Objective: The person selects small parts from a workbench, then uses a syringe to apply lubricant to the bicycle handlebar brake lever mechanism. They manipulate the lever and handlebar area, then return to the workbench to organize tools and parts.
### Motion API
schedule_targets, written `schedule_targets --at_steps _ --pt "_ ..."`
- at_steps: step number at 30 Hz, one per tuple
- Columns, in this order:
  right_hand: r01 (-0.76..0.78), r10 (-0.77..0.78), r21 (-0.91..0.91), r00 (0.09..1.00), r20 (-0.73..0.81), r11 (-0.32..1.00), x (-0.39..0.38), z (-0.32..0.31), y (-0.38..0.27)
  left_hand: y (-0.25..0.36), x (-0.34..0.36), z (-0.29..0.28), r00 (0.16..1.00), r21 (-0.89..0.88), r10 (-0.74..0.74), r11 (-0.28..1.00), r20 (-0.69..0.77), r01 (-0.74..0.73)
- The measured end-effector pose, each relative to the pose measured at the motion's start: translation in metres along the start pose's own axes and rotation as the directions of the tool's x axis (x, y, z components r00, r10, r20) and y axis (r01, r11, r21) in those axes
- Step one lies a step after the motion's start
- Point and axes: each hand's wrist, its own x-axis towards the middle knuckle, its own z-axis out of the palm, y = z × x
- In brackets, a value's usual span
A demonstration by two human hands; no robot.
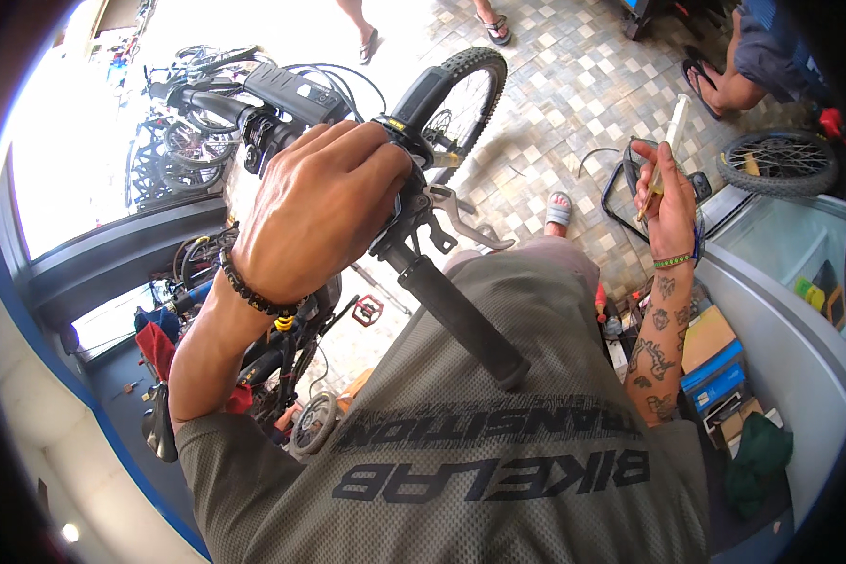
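Note:
My left hand (315, 202) is closed on the bicycle's handlebar assembly, near the brake lever (465, 226); its fingertips are hidden. The black rubber grip (461, 320) extends below it toward my shirt, and a front wheel (475, 66) with knobby tire stands beyond. A dark device with cables (291, 89) is on the bar above my hand. At the right, my tattooed right hand (663, 197) is closed on a slim translucent syringe (675, 127) held upright, with yellowish liquid in its lower part, apart from the handlebar.
Other bicycles (179, 150) stand at the left. A loose wheel (775, 164), a glass-topped cabinet (771, 263) and boxes (714, 367) are at the right. Other people's feet (493, 23) and a bare leg (724, 75) are on the tiled floor (564, 113) beyond.

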Motion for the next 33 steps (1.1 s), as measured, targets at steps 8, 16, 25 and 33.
schedule_targets --at_steps 8,16,25,33 --pt "-0.017 0.017 -0.004 1.000 0.002 1.000 0.007 -0.006 0.002 0.001 0.011 -0.008 0.995 0.004 0.006 1.000 0.101 -0.007" --pt "-0.029 0.029 0.011 0.999 0.015 1.000 0.014 -0.017 0.010 0.000 0.027 -0.016 0.965 -0.021 -0.011 1.000 0.262 0.017" --pt "-0.055 0.055 0.008 0.998 -0.028 0.998 0.017 -0.027 0.016 -0.002 0.027 -0.014 0.968 -0.028 -0.014 0.999 0.252 0.022" --pt "-0.030 0.031 0.015 1.000 -0.007 0.999 0.021 -0.029 0.010 -0.007 0.025 -0.016 0.960 -0.112 -0.092 0.986 0.263 0.125"
